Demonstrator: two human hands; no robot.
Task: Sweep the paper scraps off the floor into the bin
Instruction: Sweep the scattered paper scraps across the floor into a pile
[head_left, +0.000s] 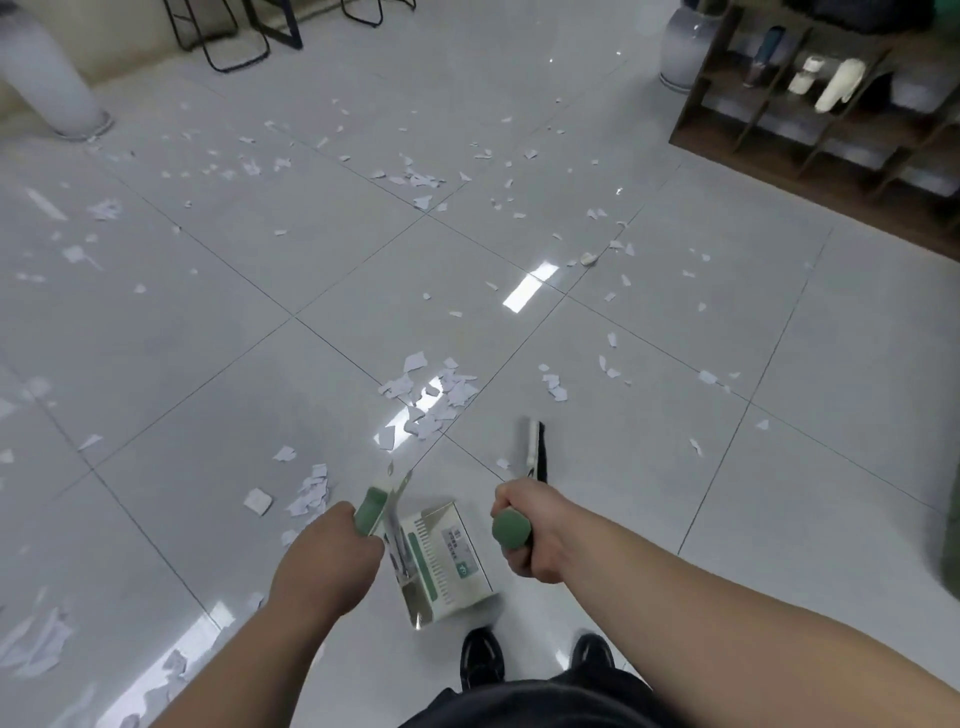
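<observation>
Scraps (431, 400) lie at twelve o'clock. Left hand (332, 561) is clamped on the dustpan (441, 561) handle, right hand (524, 530) on the broom (535, 447); better use short, low strokes toward the pan.

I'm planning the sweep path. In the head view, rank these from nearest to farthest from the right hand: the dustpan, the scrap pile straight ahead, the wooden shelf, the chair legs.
From the right hand:
1. Dustpan, just to its left, by the feet.
2. Scrap pile, ahead on the tile joint.
3. Wooden shelf, far right.
4. Chair legs, far left, at the top edge.
</observation>
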